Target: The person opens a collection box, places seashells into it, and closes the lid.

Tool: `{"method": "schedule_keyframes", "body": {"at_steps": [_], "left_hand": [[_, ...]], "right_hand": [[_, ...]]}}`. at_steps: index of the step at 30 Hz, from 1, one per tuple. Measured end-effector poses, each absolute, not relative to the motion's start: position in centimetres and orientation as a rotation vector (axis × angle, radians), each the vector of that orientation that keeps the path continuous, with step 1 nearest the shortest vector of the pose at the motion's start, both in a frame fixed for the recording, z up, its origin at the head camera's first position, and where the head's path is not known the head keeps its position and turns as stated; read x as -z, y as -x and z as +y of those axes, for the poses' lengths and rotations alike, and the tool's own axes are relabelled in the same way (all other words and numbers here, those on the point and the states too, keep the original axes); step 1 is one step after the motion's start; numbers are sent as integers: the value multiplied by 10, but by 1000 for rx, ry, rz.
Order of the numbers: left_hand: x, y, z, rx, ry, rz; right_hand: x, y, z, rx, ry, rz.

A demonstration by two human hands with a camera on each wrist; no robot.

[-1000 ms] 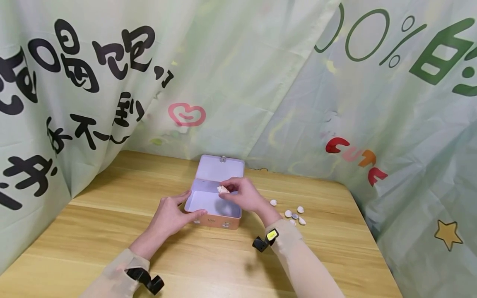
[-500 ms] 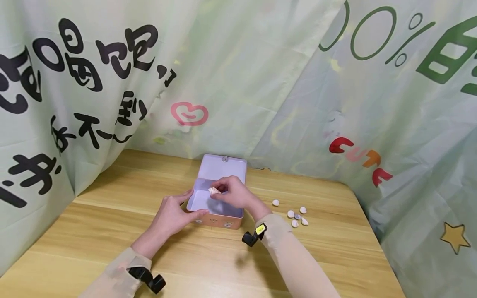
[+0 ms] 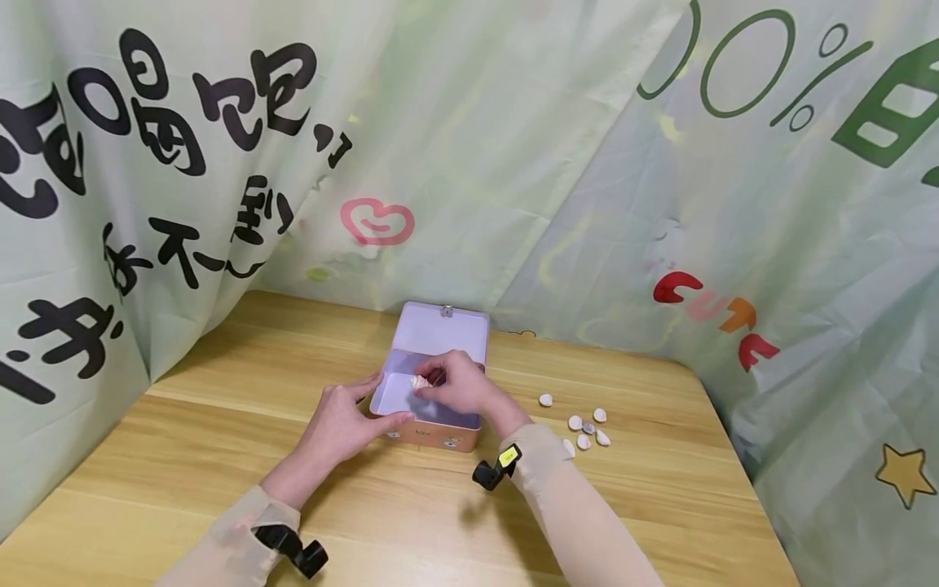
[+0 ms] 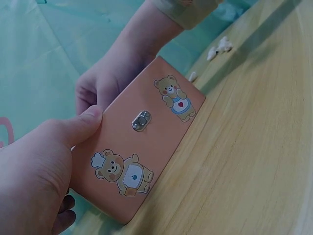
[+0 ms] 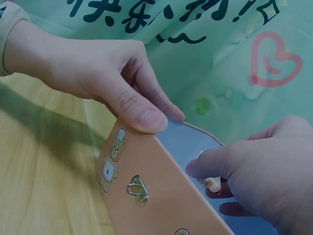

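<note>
An orange tin box [image 3: 433, 437] with a lilac inside stands on the table, its hinged lid [image 3: 440, 328] raised at the back. Bear pictures and a metal catch [image 4: 142, 120] decorate its front. My left hand [image 3: 341, 428] holds the box's left end, thumb over the front rim and fingers along the side. Inside the opening, my right hand [image 3: 462, 386] pinches a pale, spiral seashell [image 3: 420, 382] between thumb and fingers. The right wrist view shows that shell [image 5: 211, 184] partly covered by the thumb. Much of the box's floor is hidden behind the right hand.
Several small white seashells [image 3: 575, 423] lie on the wooden table [image 3: 660, 489] right of the box, one [image 3: 546, 400] a little apart. A printed pale green curtain [image 3: 469, 163] hangs behind the table and at both sides.
My right hand has moved left and slightly down into the box opening with the seashell. The left hand keeps its hold on the box. The head view has shifted slightly.
</note>
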State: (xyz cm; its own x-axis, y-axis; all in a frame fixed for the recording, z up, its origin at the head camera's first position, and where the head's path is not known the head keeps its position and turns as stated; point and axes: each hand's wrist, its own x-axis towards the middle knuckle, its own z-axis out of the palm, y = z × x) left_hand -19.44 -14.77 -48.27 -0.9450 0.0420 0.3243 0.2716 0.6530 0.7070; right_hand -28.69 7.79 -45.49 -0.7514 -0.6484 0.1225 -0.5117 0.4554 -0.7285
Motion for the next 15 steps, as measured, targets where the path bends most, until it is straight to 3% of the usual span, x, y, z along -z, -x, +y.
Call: {"method": "schedule_keyframes", "body": {"at_steps": [15], "left_hand": [[482,195,-147,1188,247,-2594]], "right_hand": [[446,283,85,1180,1069,2534]]}}
